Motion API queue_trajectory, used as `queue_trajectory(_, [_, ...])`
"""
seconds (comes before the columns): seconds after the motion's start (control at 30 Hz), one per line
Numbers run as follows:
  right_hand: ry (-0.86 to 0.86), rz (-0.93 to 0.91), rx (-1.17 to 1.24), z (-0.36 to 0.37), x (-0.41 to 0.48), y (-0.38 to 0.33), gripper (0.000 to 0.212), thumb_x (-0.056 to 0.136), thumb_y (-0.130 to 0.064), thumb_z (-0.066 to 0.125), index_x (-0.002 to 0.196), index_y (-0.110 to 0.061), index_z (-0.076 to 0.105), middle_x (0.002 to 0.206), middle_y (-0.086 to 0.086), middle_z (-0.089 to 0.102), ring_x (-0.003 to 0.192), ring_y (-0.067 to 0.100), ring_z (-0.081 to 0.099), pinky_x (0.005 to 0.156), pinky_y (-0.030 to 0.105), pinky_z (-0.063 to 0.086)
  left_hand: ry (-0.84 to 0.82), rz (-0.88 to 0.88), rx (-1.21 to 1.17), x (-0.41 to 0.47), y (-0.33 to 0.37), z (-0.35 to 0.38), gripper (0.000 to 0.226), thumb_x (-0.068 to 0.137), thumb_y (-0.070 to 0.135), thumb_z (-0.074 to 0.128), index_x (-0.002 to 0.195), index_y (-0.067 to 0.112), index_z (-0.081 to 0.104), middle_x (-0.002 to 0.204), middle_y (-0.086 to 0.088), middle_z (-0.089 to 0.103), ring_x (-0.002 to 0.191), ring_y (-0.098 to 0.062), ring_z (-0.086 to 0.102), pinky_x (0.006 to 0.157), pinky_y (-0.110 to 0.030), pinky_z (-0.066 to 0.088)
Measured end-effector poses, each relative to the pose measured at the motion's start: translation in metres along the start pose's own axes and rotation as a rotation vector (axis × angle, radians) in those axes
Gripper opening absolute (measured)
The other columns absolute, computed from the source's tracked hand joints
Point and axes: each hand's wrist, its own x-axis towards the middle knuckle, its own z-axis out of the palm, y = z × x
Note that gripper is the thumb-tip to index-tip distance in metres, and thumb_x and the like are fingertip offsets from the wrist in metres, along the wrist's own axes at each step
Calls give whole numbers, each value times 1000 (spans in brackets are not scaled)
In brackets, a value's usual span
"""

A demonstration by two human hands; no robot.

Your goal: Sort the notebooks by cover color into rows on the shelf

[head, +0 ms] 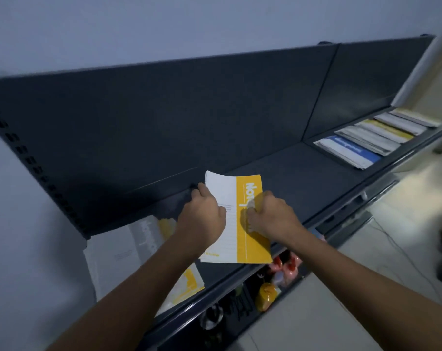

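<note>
Notebooks in a yellow-and-white stack [228,192] lie on the dark shelf [303,173], close to its front edge and toward its left half, with the yellow band on the right and the near corners reaching past the front lip. The left hand [202,214] grips the stack's left long edge, fingers curled round it and thumb across the white part of the cover. The right hand [271,217] is set on the yellow band, its fingers curled tight against the cover; motion blur hides whether they pinch only the top cover or the whole stack.

At the shelf's left end, partly under the left forearm, sits a grey-and-yellow pile [118,254] of more notebooks, just beside the held stack. Well apart, on the shelf's right section, overlapping notebooks run in a row toward the far right corner, beginning with a blue-and-white notebook [349,152] and including a yellow-banded notebook [389,133]. The dark back panel [164,110] rises behind the shelf.

Below the front edge, a lower shelf [240,325] carries a yellow packet [266,295] and pink bottles [288,267]. Pale tiled floor [366,249] shows at the right.
</note>
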Motion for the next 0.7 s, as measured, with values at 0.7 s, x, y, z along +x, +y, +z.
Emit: queue_trajectory(0.7, [298,157,-90,-177,125,318,28,93,-40,47,94,-16,34,70,-5,35,68,27,46,56,34,35,-179,257,-124,123,363,117,58,96,27,44,146,9,21,133,-17,45,110,-36,53,90,-47,48])
